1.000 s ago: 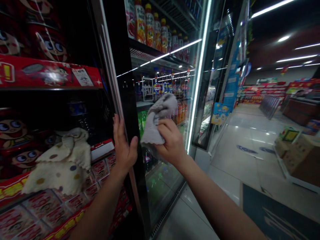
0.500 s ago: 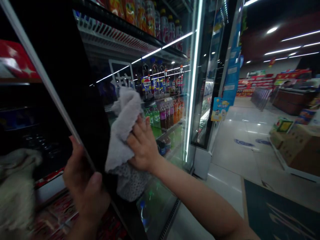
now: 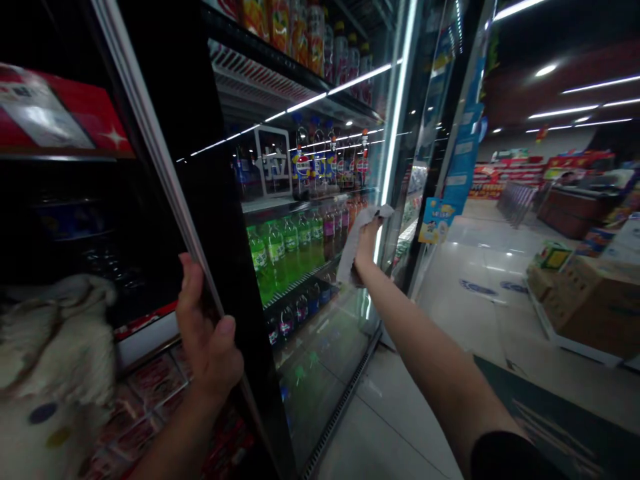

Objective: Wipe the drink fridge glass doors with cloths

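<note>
My right hand (image 3: 364,250) is raised against the glass of a lit drinks cooler door (image 3: 320,347), near the door's far edge. It presses a crumpled grey cloth (image 3: 353,257) to the pane. My left hand (image 3: 205,340) wraps around the black door frame (image 3: 197,200) lower down, its fingers curled over the metal-trimmed edge. Behind the glass stand green soda bottles (image 3: 270,253), Pepsi bottles (image 3: 303,167) and juice bottles (image 3: 300,40) on shelves.
To my left, a dark shelf holds red snack boxes (image 3: 145,387) and a white polka-dot cloth (image 3: 55,360). To my right, a tiled aisle runs past cardboard boxes on a low display (image 3: 585,307) toward a counter (image 3: 565,213) and red-signed shelves.
My right hand has slid up and to the right across the glass, with the cloth bunched smaller in it. My left hand stays on the frame, and the view has shifted slightly.
</note>
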`<state>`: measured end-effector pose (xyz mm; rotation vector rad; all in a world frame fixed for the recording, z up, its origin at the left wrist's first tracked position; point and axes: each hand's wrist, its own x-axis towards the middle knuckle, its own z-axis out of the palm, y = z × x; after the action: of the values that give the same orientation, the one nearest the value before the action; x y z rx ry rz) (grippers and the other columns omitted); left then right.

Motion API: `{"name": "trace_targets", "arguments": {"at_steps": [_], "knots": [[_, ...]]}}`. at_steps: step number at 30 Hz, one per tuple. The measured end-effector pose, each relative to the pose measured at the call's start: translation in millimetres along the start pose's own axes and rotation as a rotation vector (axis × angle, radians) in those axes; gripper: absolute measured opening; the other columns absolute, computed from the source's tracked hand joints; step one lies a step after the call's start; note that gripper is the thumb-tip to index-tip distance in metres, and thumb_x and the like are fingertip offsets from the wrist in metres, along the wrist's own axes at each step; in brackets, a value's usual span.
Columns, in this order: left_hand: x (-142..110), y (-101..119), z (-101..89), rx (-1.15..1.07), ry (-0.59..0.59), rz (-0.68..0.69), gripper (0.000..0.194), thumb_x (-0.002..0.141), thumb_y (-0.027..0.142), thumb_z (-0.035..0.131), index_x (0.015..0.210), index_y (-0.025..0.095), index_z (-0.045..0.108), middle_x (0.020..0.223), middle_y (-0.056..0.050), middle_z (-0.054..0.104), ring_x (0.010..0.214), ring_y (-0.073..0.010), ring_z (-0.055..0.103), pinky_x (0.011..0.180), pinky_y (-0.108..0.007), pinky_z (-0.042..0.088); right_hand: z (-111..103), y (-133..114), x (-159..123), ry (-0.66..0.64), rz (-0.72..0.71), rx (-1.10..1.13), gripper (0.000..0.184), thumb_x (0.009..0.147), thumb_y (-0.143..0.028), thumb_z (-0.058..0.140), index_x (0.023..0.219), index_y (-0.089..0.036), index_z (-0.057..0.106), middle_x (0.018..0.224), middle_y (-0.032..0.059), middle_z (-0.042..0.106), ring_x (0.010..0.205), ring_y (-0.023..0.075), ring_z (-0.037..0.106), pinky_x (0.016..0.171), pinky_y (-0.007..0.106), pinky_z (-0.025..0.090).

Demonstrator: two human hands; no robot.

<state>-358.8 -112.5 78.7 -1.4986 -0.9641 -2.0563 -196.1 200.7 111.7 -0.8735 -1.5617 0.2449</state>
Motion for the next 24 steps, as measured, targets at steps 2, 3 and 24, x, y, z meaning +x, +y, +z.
{"name": "trace_targets", "arguments": {"at_steps": [2,3,24], "knots": [[-1,-2,-0.6,-0.003,0.004,0.02,0.067,0.091,0.048,0.068,0.157,0.041,0.055,0.172,0.013,0.046,0.168,-0.024,0.031,0.141,-0.04,0.026,11,-47,-42,0.007,-0.014,0.001,0.062,0.105,-0.038,0.031,0.161,-0.016,0.044,0.167,0.0196,0.046,0.165,0.0361,0.031,0.137,0.064,0.025],[-1,-2,-0.9,0.004,0.0,0.022,0.067,0.093,0.051,0.067,0.158,0.042,0.055,0.173,0.012,0.045,0.168,-0.0255,0.03,0.142,-0.043,0.026,14,-72,-67,0.003,-0.068,0.006,0.065,0.103,-0.038,0.032,0.163,-0.014,0.039,0.171,0.0183,0.042,0.168,0.0345,0.024,0.139,0.064,0.019],[-1,4,-1.5,0.089,0.022,-0.007,0.065,0.09,0.067,0.063,0.153,0.053,0.057,0.169,0.016,0.048,0.167,-0.0314,0.03,0.144,-0.056,0.023,4,58,36,0.07,0.016,0.002,0.072,0.109,-0.043,0.01,0.159,0.0,0.041,0.169,0.0321,0.036,0.166,0.0323,0.026,0.134,0.063,0.022]]}}
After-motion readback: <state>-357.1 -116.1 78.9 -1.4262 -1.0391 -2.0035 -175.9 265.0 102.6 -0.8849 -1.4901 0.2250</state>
